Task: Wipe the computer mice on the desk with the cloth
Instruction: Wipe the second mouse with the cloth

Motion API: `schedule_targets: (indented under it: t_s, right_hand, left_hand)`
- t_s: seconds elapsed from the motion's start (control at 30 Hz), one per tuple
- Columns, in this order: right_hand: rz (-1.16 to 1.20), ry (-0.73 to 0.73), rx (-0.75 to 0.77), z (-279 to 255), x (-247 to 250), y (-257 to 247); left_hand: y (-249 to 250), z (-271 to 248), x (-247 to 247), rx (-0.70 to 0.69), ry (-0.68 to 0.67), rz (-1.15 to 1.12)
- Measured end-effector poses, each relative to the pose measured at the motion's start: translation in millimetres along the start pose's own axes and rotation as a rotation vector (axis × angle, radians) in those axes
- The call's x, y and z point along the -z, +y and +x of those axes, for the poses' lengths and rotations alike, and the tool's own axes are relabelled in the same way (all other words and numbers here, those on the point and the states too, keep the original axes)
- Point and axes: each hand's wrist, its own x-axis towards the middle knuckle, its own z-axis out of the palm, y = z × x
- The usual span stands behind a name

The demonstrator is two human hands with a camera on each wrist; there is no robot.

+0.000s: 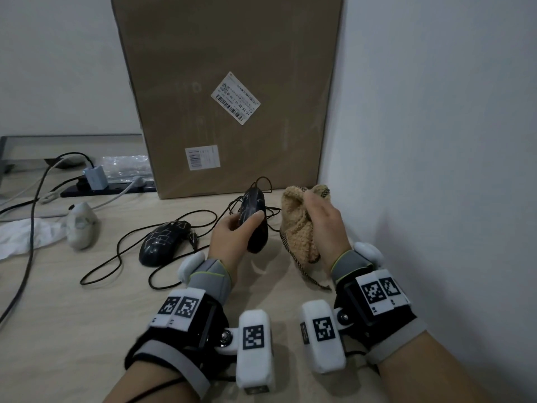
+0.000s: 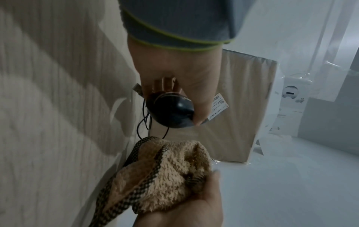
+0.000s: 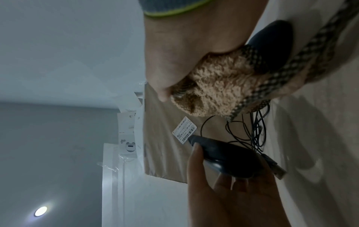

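Note:
My left hand [image 1: 232,231] grips a black wired mouse [image 1: 254,219] lifted off the desk, thumb along its side; the same mouse [image 2: 172,110] shows in the left wrist view and again as a dark mouse [image 3: 229,158] in the right wrist view. My right hand [image 1: 322,225] holds a bunched tan terry cloth [image 1: 299,225] with a checked edge, just right of the mouse and apart from it. The cloth [image 2: 165,173] fills the lower left wrist view. A second black mouse [image 1: 164,242] lies on the desk to the left. A pale grey mouse [image 1: 81,225] sits further left.
A tall cardboard box [image 1: 226,91] stands against the wall behind my hands. Black mouse cables [image 1: 122,257] loop over the wooden desk [image 1: 72,315]. A power strip with a charger [image 1: 94,177], grey cords and a white rag [image 1: 23,237] lie at the left. The white wall [image 1: 436,141] closes the right side.

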Motion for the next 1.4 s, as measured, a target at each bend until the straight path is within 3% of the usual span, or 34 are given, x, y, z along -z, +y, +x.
schedule_targets:
  t_s: [0.2,0.33,0.43,0.6,0.8,1.07,1.4]
  right_hand:
    - [-0.161,-0.111,0.090,2.3,0.6,5.6]
    - [-0.241,-0.204,0.127,5.2,-1.8,15.2]
    - [-0.281,-0.196,0.121,8.4,-3.2,22.5]
    - [-0.277,-0.163,0.052,10.9,-1.9,25.0]
    - [-0.176,-0.311,0.049,1.1,-3.7,14.2]
    - [-0.110,-0.363,0.018,-5.6,-6.5,7.3]
    - [-0.185,-0.391,0.070,-4.6,-3.9,10.6]
  left_hand:
    - [4.0,-12.4,-10.4,0.170,-0.201,-0.180]
    - [6.5,-19.9,-14.8,0.205,-0.328,-0.274]
    - [6.0,-20.8,-15.5,0.218,-0.373,-0.289]
    - [11.2,-21.7,-15.9,0.387,-0.311,-0.491]
    - [16.1,-20.9,-12.1,0.474,-0.273,-0.695]
    - [14.3,-13.4,-7.2,0.434,-0.193,-0.786]
    - [11.9,-7.7,-4.0,0.400,-0.144,-0.740]
